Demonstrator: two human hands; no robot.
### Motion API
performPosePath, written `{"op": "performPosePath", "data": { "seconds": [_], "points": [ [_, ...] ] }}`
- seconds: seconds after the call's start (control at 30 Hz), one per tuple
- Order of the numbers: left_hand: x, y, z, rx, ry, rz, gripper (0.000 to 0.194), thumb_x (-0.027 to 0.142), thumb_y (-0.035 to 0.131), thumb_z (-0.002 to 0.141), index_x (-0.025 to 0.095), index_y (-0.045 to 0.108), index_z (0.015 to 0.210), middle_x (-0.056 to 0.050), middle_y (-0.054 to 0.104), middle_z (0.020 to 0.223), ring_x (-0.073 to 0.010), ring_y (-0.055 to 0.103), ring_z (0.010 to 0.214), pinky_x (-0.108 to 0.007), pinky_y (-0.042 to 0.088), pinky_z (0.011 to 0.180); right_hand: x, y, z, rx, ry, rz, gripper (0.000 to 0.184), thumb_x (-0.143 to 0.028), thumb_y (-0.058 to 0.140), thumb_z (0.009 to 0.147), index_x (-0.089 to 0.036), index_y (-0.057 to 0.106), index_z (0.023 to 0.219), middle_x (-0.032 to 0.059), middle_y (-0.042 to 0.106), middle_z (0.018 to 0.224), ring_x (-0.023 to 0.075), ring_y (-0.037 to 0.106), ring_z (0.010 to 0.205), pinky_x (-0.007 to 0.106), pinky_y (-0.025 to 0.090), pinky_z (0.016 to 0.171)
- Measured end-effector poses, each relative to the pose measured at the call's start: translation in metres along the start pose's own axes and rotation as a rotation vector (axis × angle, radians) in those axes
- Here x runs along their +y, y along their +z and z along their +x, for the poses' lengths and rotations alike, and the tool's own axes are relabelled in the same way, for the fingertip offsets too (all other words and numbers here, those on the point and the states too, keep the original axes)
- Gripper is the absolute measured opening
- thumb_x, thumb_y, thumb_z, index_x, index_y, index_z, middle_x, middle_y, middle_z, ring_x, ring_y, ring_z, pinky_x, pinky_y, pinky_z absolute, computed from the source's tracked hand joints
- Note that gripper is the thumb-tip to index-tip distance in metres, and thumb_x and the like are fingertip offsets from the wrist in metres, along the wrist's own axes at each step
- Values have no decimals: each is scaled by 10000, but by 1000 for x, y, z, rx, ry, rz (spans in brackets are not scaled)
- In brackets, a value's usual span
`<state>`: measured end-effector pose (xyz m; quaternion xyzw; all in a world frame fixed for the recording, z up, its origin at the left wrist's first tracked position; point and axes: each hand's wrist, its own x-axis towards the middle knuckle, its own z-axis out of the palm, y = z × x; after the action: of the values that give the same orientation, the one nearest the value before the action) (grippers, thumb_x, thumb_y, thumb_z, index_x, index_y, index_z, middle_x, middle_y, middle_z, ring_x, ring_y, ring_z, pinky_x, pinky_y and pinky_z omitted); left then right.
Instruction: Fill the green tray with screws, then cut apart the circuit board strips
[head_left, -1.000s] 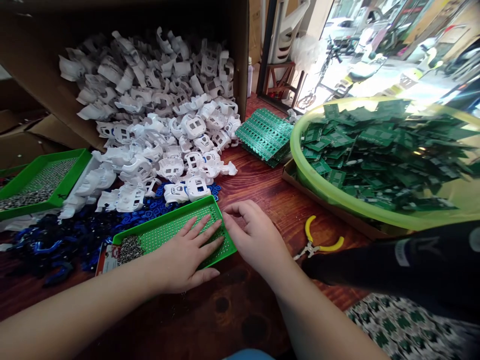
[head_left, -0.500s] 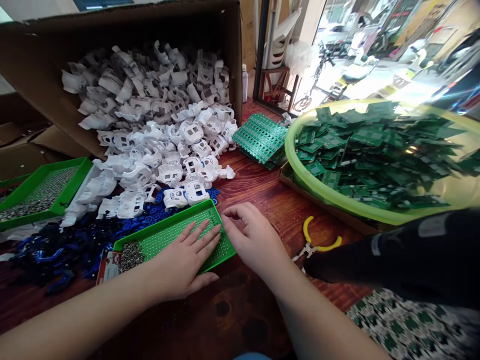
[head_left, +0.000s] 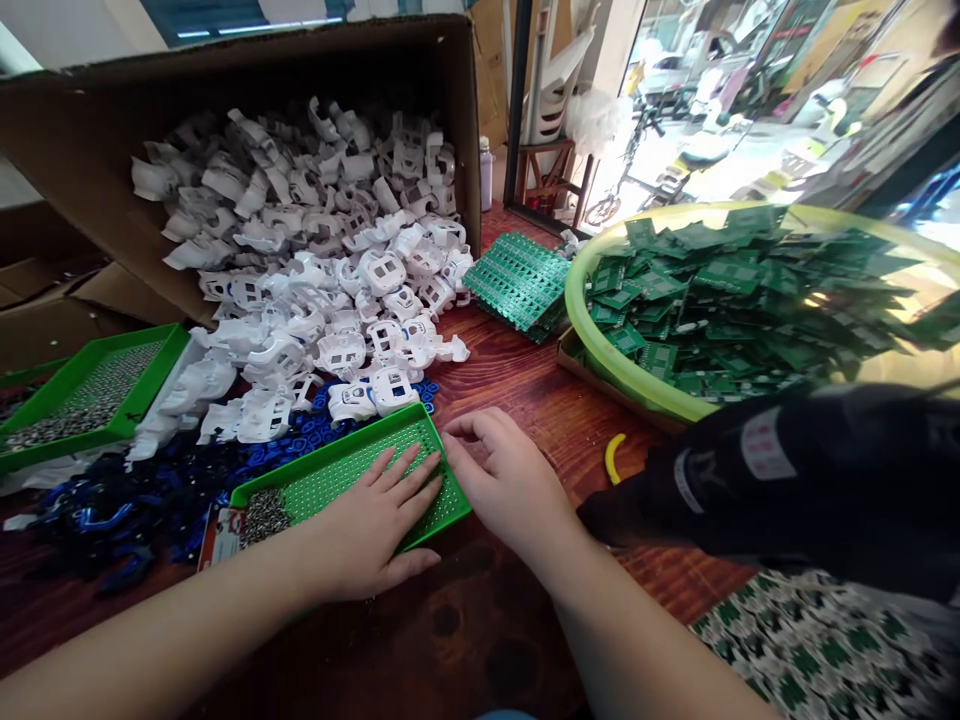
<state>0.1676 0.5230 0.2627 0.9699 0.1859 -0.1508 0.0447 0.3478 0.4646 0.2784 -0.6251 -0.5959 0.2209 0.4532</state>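
Observation:
My left hand (head_left: pixel 379 520) lies flat with fingers spread over a green perforated tray (head_left: pixel 330 474). Small metal screws (head_left: pixel 264 512) are heaped at the tray's left end, beside my left wrist. At the right end, my right hand (head_left: pixel 504 480) is closed, its thumb and forefinger pinching the tray's rim. Its other fingers are hidden behind the hand. Beyond the tray lie white plastic housings (head_left: pixel 360 350), spilling from a cardboard box (head_left: pixel 475 130). Blue plastic parts (head_left: pixel 307 430) are spread along the tray's far side.
A yellow-green basin (head_left: pixel 579 300) of green circuit boards stands at right. Stacked board panels (head_left: pixel 519 280) lie beside it. A long black object with pale labels (head_left: pixel 720 480), blurred, covers most of the yellow-handled pliers (head_left: pixel 613 460). Another green tray (head_left: pixel 154 392) of screws sits far left.
The black labelled object has shifted and now covers more of the pliers. Both my hands stay at the green tray in nearly the same pose. The view has tilted slightly.

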Motion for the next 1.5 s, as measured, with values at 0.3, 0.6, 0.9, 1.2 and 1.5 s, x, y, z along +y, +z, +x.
{"op": "performPosePath", "data": {
  "seconds": [0.3, 0.6, 0.9, 1.2, 1.5],
  "points": [
    [2, -2, 0, 25, -11, 32, 708, 609, 219, 854, 151, 233, 1393, -122, 92, 1468, -328, 19, 1338, -488, 48, 1072, -1, -1, -1, 5, -1, 3, 49, -183, 534, 872, -197, 576, 892, 9, 537, 878, 156, 509, 820, 251, 433, 692],
    [-1, -2, -4, 32, -33, -7, 730, 590, 241, 861, 148, 67, 1415, -102, 67, 1472, -306, 2, 1341, -472, 76, 1079, -1, 0, -1, 7, 5, -6, 46, -197, 533, 876, -201, 577, 888, 4, 534, 882, 156, 507, 821, 254, 434, 694],
    [-9, -3, -17, -87, 15, -94, 645, 567, 262, 873, 253, 95, 1410, -80, 24, 1468, -322, 11, 1332, -521, 95, 1059, -3, 0, 0, -10, 21, -1, 55, -189, 542, 867, -195, 589, 894, 15, 535, 885, 166, 516, 820, 260, 442, 705],
    [-7, -6, 3, -101, -1, -113, 664, 580, 196, 875, 209, 76, 1413, -100, 46, 1467, -307, -15, 1333, -522, 60, 1061, 1, 1, 0, 21, 3, 5, 56, -192, 533, 873, -198, 583, 897, 15, 540, 889, 162, 508, 821, 259, 433, 713],
    [-2, -2, 6, -77, -64, -213, 682, 548, 197, 892, 157, -1, 1414, -85, 21, 1471, -266, -3, 1342, -485, 73, 1083, -6, -1, 2, 23, 42, 25, 48, -151, 555, 858, -179, 593, 859, 20, 529, 862, 168, 503, 823, 271, 425, 722]
  ]
}}
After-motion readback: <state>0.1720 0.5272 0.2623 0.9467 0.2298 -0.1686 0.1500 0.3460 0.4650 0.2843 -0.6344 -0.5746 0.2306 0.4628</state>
